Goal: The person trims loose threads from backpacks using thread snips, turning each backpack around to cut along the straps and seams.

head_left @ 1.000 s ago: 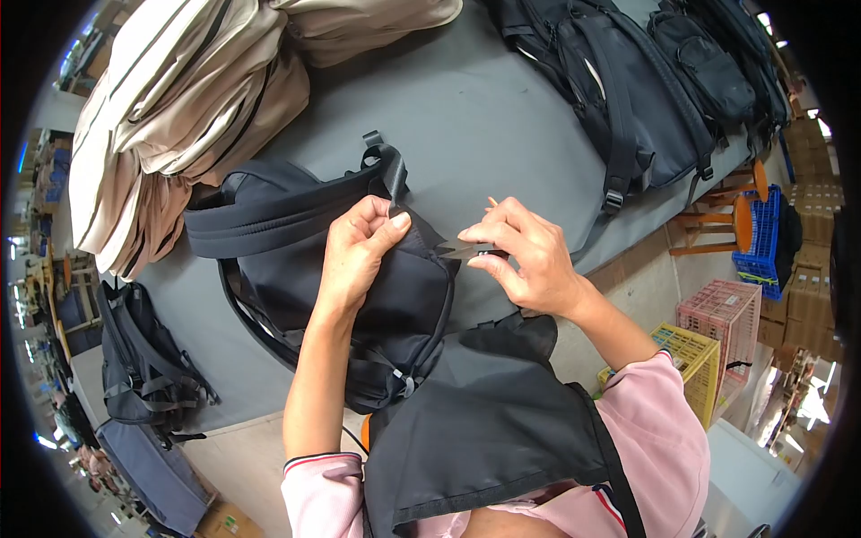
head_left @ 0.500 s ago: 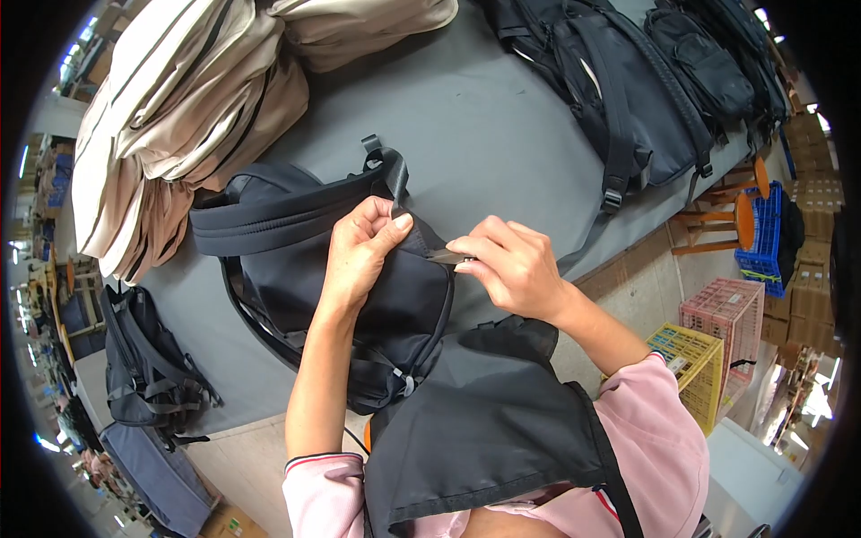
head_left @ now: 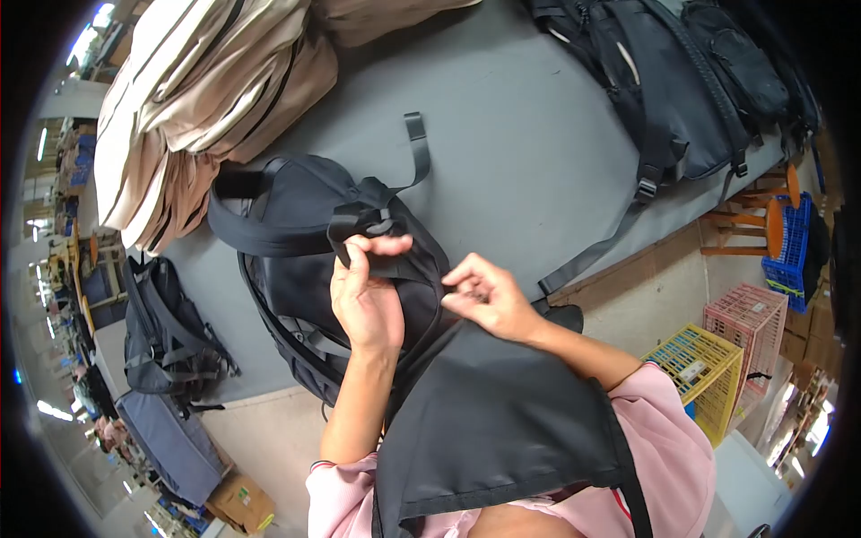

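Black fabric makes up the backpack (head_left: pixel 300 291), which lies on the grey table (head_left: pixel 511 152) in front of the person, with both hands at its near right part. The left hand (head_left: pixel 369 300) is turned partly palm up, its fingers half curled and its thumb beside a black strap (head_left: pixel 345 229); whether it grips the strap, I cannot tell. The right hand (head_left: pixel 489 300) is at the side edge of the backpack, its fingers bent in and narrowly spaced. It looks slightly blurred, so it may or may not have something small between the fingertips. Beyond the hands, a webbing tail (head_left: pixel 418 148) reaches out over the table.

Beige bags (head_left: pixel 220 85) are heaped at the upper left, and dark backpacks (head_left: pixel 668 99) lie at the upper right. A smaller black backpack (head_left: pixel 161 327) is at the left edge of the table. A black apron (head_left: pixel 511 421) covers the person's front, between pink sleeves (head_left: pixel 664 430). To the right, off the table, are a yellow crate (head_left: pixel 704 359), a pink crate (head_left: pixel 752 327) and a blue crate (head_left: pixel 789 251).
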`<state>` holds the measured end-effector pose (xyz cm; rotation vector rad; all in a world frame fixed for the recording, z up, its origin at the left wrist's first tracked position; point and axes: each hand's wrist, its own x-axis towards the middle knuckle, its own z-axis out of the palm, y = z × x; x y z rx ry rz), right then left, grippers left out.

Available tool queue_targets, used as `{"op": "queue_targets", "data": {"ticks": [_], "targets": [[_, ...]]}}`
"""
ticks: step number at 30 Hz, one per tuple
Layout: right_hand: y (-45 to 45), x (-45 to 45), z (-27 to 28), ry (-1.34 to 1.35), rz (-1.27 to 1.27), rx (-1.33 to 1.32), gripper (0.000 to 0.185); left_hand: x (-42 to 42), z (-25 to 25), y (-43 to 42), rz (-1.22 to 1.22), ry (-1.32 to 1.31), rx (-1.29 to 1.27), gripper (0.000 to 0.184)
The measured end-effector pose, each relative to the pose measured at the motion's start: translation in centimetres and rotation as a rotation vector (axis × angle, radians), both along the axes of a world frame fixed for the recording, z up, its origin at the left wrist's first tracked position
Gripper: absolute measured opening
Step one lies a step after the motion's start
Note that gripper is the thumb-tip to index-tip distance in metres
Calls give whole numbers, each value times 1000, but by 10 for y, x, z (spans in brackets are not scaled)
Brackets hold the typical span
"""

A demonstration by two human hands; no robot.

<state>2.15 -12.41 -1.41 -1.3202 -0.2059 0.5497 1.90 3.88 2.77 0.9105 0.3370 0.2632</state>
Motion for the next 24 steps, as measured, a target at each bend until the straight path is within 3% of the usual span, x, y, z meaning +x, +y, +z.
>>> {"op": "queue_targets", "data": {"ticks": [2,3,5,7,11,12,16,19,23,24], "targets": [[-6,1,6,63,-52,2,10,-12,-6,8,13,22,-80,20],[-6,4,12,-60,-73,-59,4,-14,-6,9,9,13,-128,19],[-2,9,21,-221,-7,-129,6,-18,-10,10,23,6,-196,20],[5,11,15,-207,213,-148,12,-18,-13,12,51,13,-239,21],[4,19,13,-228,14,-69,13,-22,-13,14,43,-2,-286,21],[-2,26,22,-114,12,-111,19,-23,-12,14,41,-9,-297,21],[-3,39,28,-152,3,-164,14,-26,-17,17,38,-5,-346,21],[14,50,41,-389,-38,-171,13,-29,-15,16,-34,-22,-209,24],[53,87,24,-732,4,-189,19,-42,-15,9,-276,-81,300,40],[55,96,28,-445,286,-220,24,-40,-15,9,-322,-91,502,40]]}}
